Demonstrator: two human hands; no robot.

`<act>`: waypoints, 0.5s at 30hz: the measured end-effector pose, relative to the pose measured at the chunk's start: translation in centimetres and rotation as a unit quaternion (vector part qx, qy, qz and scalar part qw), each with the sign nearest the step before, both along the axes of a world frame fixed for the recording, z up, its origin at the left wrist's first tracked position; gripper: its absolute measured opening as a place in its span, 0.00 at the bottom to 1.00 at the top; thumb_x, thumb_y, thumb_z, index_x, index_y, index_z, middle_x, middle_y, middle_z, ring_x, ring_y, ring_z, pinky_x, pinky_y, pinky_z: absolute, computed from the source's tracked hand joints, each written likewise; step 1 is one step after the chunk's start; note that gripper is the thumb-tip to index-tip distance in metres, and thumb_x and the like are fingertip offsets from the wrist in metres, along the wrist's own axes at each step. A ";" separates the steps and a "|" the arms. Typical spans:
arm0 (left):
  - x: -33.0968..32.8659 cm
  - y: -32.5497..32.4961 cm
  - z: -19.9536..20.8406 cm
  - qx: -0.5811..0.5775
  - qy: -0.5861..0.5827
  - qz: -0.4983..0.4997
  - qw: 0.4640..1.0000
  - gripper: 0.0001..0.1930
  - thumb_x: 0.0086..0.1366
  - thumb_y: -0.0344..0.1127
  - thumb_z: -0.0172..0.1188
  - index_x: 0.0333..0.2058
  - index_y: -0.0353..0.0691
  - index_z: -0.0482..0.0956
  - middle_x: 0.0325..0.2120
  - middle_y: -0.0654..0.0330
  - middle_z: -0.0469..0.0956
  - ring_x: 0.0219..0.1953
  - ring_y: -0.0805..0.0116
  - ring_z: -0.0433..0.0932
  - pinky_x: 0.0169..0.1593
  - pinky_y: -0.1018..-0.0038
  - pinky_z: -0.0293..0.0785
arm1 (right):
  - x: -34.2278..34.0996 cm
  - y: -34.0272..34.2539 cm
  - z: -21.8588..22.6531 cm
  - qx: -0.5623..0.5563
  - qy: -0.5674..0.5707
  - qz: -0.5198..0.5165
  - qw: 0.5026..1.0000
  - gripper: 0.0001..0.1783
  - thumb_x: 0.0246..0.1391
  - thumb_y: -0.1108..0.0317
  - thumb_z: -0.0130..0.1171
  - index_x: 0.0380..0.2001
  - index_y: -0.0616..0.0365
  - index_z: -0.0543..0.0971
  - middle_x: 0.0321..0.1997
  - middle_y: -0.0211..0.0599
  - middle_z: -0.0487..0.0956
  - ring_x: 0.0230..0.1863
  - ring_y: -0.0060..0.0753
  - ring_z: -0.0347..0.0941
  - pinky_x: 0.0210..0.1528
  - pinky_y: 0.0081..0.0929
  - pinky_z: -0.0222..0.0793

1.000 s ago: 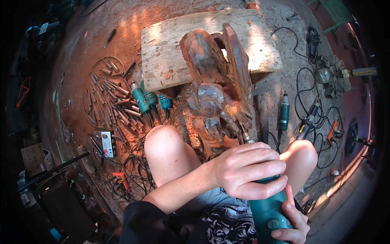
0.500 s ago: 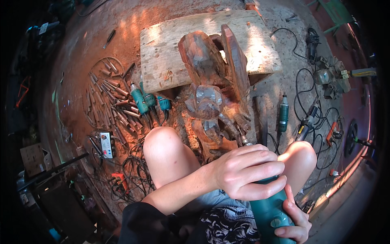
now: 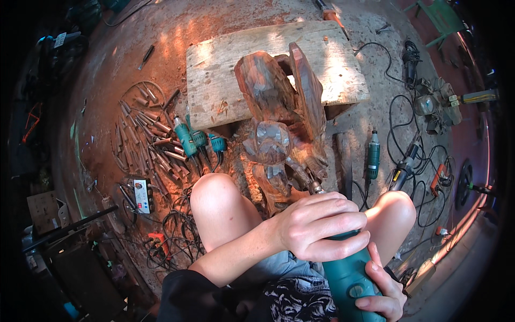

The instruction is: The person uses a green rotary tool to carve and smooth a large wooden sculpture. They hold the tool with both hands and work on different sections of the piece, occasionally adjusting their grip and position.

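Observation:
A teal die grinder [image 3: 343, 276] lies across my lap, gripped in both hands. Near its front end my left hand [image 3: 323, 225] wraps over the neck, fingers closed. My right hand [image 3: 385, 290] is closed round the rear of the body from the right side. The metal collet end [image 3: 316, 186] sticks out beyond my left hand and points at the lower right of a reddish-brown wood carving [image 3: 273, 139]. Whether the bit touches the wood I cannot make out. The carving stands between my knees and leans up against a low plank table.
The plank table [image 3: 214, 70] is beyond the carving. Many gouges [image 3: 147, 134] lie heaped on the left, beside several teal power tools [image 3: 185, 137]. On the right are a green rotary tool [image 3: 374, 155], a black-and-silver tool [image 3: 405, 166] and tangled cords. A control box [image 3: 141, 196] sits left of my knee.
Both hands and the grinder have shifted slightly left. The view has tilted a little, so the carving and table appear slightly lower. My grip is unchanged.

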State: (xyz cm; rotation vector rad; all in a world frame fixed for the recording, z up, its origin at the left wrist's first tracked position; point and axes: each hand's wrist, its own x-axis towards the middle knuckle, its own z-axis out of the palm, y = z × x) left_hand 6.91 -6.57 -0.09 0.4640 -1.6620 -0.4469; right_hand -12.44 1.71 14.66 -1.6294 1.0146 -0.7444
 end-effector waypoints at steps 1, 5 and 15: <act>0.0 -0.1 0.0 -0.002 0.000 0.001 1.000 0.14 0.59 0.29 0.73 0.44 0.35 0.85 0.38 0.51 0.84 0.34 0.58 0.86 0.36 0.66 0.87 | 0.1 -0.1 0.0 -0.003 0.001 -0.001 1.000 0.23 0.53 0.71 0.81 0.49 0.53 0.79 0.69 0.76 0.73 0.71 0.90 0.66 0.67 0.73 0.72; 0.1 -0.2 0.0 -0.009 0.005 0.002 1.000 0.14 0.59 0.30 0.73 0.44 0.36 0.85 0.38 0.51 0.84 0.34 0.58 0.86 0.36 0.66 0.87 | -0.2 0.1 -0.4 -0.017 0.001 0.013 1.000 0.24 0.53 0.67 0.82 0.49 0.52 0.79 0.69 0.76 0.73 0.71 0.89 0.66 0.67 0.72 0.72; -0.3 -0.2 0.6 -0.011 0.006 0.004 1.000 0.15 0.53 0.32 0.71 0.40 0.33 0.83 0.40 0.50 0.81 0.37 0.55 0.83 0.37 0.66 0.84 | 0.1 0.7 -0.7 -0.069 -0.012 -0.017 0.997 0.25 0.55 0.64 0.81 0.52 0.57 0.81 0.65 0.83 0.74 0.67 0.93 0.69 0.65 0.76 0.72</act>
